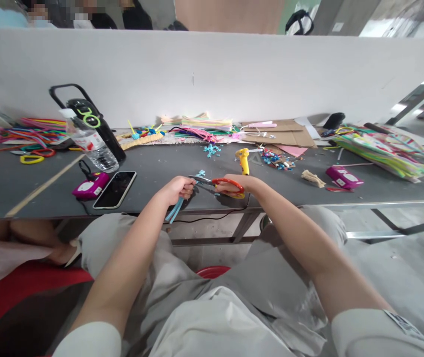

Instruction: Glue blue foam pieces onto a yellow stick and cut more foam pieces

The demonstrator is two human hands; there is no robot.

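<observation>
My left hand (180, 188) is closed around a bundle of light blue strips (174, 210), whose long ends hang below the fist over the table's front edge. My right hand (231, 184) grips the handles of scissors (235, 184) with red and yellow loops. Their blades point left and reach the top of my left fist, where the strip ends are. Small light blue cut pieces (202, 173) lie on the dark table (152, 173) just behind the blades, and another pile of blue pieces (212, 150) is farther back.
A yellow glue gun (244, 161) stands behind my right hand. To the left are a phone (115, 190), a purple box (91, 186), a water bottle (94, 146) and a black flask (102, 131). Colourful strips (386, 148) and another purple box (344, 177) lie right.
</observation>
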